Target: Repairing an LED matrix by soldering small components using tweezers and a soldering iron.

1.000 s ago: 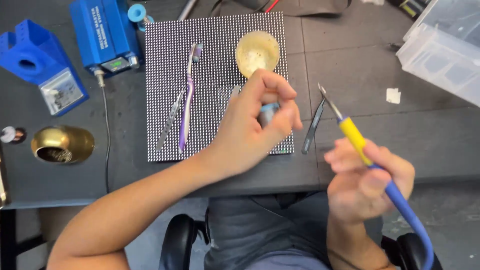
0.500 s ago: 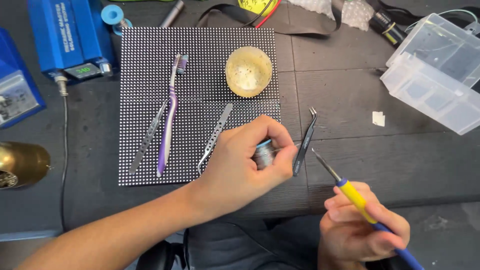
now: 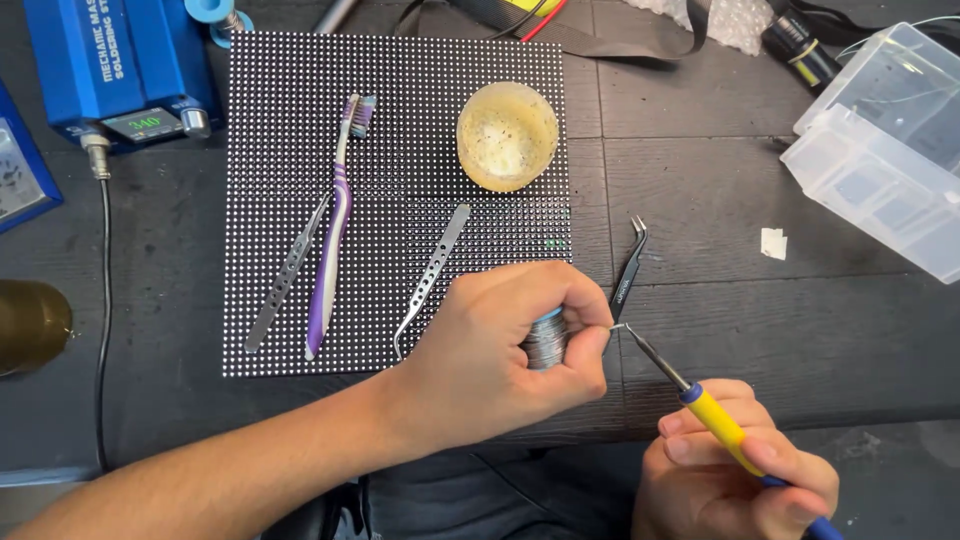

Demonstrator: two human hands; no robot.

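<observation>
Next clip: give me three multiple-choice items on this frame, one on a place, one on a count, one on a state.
1. Where does the purple and white toothbrush lie?
A. on the dotted black panel
B. in the clear plastic box
C. on the floor

2. How many silver tweezers lie on the panel?
A. none
B. two
C. five

3. What does the left hand hold?
A. a spool of solder wire
B. nothing
C. the toothbrush

Answers: 1 A, it lies along the panel's left part. 2 B, one left of the toothbrush, one right of it. 3 A, fingers wrap the spool beside the tip of the yellow-handled soldering iron.
</observation>
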